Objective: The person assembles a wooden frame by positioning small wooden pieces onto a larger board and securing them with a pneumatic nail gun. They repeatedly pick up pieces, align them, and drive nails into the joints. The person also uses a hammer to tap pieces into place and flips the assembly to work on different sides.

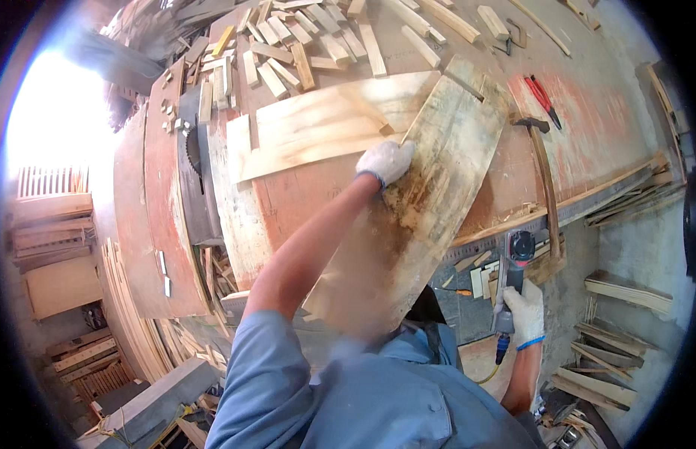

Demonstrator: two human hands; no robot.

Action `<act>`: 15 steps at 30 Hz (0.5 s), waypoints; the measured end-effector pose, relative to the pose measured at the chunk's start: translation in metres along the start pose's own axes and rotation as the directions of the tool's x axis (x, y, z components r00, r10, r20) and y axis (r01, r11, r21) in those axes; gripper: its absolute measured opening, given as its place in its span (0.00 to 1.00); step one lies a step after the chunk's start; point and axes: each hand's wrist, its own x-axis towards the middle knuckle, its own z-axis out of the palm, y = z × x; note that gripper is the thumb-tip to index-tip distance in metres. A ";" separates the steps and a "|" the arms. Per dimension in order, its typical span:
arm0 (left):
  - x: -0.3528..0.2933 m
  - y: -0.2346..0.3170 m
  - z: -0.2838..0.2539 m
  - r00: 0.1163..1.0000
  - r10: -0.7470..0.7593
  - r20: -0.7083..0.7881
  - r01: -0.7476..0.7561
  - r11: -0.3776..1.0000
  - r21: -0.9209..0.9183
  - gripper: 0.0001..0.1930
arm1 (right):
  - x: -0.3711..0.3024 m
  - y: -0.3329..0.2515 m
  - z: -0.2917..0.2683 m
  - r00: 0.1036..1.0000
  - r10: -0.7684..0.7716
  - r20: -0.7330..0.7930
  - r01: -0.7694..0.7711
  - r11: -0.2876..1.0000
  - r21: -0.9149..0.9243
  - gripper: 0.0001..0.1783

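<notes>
A wide, stained wooden board (456,142) slants from the workbench toward my body. My left hand (385,162), in a white glove, is closed on its left edge. Low at the right, beyond the bench's front edge, my gloved right hand (525,310) is wrapped round the handle of an air nail gun (521,251) with a yellowish hose. Under the board's left side lies a paler, cleaner plank (310,123), with a small wood strip (382,123) on top, close to my left hand.
Many short wood blocks (303,34) lie across the far bench. A circular saw blade (191,150) stands up at the left. Toward the right are red-handled pliers (540,95) and a hammer (542,161) reaching past the bench edge. Planks (629,292) are stacked by the right wall.
</notes>
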 end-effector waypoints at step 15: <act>0.069 -0.133 -0.061 0.871 -0.103 -0.481 0.125 0.992 0.014 0.17 | 0.036 -0.026 0.032 0.998 0.055 0.038 -0.056 0.998 0.015 0.06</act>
